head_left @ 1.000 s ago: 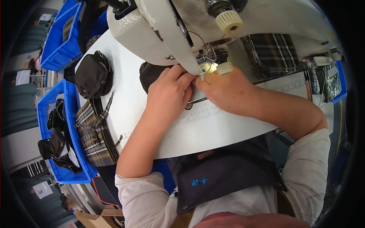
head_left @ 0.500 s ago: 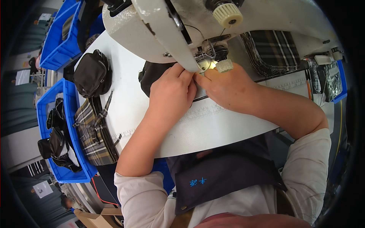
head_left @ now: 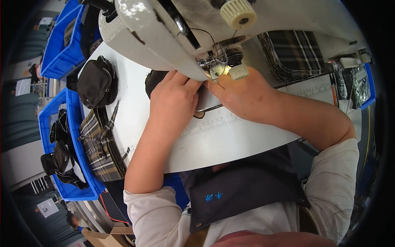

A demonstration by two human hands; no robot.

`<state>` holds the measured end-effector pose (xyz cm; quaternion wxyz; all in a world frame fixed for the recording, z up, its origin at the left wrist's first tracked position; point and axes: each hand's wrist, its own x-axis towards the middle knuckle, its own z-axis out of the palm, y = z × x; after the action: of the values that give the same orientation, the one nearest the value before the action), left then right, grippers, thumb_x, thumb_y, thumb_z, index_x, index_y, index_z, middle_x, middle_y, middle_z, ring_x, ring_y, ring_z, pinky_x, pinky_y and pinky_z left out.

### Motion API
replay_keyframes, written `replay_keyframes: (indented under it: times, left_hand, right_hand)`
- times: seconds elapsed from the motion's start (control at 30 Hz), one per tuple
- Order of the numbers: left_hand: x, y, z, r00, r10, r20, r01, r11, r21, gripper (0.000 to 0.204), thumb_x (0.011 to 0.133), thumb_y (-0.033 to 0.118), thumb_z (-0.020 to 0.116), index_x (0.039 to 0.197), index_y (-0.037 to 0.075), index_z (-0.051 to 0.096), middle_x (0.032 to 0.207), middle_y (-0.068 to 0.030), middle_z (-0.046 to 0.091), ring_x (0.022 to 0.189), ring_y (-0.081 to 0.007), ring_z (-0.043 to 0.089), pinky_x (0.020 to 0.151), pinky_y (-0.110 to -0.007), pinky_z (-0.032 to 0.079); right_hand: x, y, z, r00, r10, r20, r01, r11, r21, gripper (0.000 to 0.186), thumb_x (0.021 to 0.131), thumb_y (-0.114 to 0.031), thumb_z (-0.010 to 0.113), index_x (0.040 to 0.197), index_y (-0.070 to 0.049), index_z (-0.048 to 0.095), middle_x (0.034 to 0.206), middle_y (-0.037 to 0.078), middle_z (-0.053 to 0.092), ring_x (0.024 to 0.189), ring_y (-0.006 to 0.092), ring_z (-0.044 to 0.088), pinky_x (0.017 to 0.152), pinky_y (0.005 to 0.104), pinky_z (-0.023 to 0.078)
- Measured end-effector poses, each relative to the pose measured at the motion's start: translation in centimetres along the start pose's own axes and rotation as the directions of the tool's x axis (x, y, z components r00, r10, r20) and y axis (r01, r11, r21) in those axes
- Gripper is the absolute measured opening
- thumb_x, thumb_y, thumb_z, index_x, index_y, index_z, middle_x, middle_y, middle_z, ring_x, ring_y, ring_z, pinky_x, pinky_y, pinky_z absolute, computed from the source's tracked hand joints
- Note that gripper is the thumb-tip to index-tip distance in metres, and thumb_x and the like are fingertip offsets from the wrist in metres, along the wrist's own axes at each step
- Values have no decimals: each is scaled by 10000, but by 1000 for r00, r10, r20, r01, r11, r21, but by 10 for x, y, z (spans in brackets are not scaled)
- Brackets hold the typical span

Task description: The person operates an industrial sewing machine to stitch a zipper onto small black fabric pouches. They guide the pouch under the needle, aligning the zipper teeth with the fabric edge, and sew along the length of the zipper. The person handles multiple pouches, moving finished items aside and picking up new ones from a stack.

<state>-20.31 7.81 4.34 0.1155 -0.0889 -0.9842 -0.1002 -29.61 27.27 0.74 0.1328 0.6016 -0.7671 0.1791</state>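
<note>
A white sewing machine reaches over the table, its lit needle area just beyond my fingers. My left hand is closed on a black fabric piece, most of which is hidden by that hand and the machine head. Close beside it, my right hand has its fingers bent and pressed together next to the needle. What the right fingertips grip is hidden. Below my left hand, a small dark-edged tan loop pokes out over the edge of the machine's plate.
A black pouch and a plaid fabric bag lie at the left. Blue bins stand beyond the table's left edge. Folded plaid fabric rests at the back right, near a blue tray of packets. Ruler markings cross the tabletop.
My left hand has shifted left with the black fabric piece, and the tan loop has come into view below it. My right hand has moved slightly left, still by the needle.
</note>
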Motion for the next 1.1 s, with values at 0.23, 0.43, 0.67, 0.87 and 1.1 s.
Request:
replay_keyframes:
  times: [0.23,0.43,0.67,0.87,1.1]
  left_hand:
    - [1,4,1,998,-66,22,68,990,-123,372,800,-45,630,1137,63,745,1100,-75,697,870,-329,701,760,-425,577]
    - [2,6,1,998,-66,24,69,983,-169,378,813,-43,622,1153,60,751,1092,-91,693,867,-330,704,758,-421,580]
    - [-1,15,1,998,-54,44,56,998,-29,408,801,-9,683,1195,73,749,1077,-72,674,890,-303,696,755,-412,584]
    - [0,18,7,999,-38,15,37,998,59,393,794,37,717,1186,52,737,1056,-69,663,905,-277,681,740,-387,593]
    - [1,16,11,998,-49,-44,49,999,4,319,768,85,760,1082,54,716,1051,-63,647,937,-252,669,729,-369,600]
  right_hand:
    - [1,0,-4,1000,-13,2,13,1000,-9,165,797,-117,703,935,-30,679,763,61,672,696,234,707,606,363,540]
    - [-3,-6,-5,999,-17,39,16,999,35,144,814,-121,709,940,-60,676,791,54,658,736,229,703,637,370,535]
    - [-2,-4,-4,992,-36,125,28,997,71,118,849,-120,691,955,-72,680,799,52,656,755,228,704,654,370,539]
    - [1,-4,-8,993,-21,120,9,995,100,114,871,-118,666,971,-66,683,802,67,669,745,250,712,652,388,556]
    - [2,-4,-9,993,2,122,-9,999,54,122,884,-116,653,987,-58,682,809,74,683,748,253,722,643,383,566]
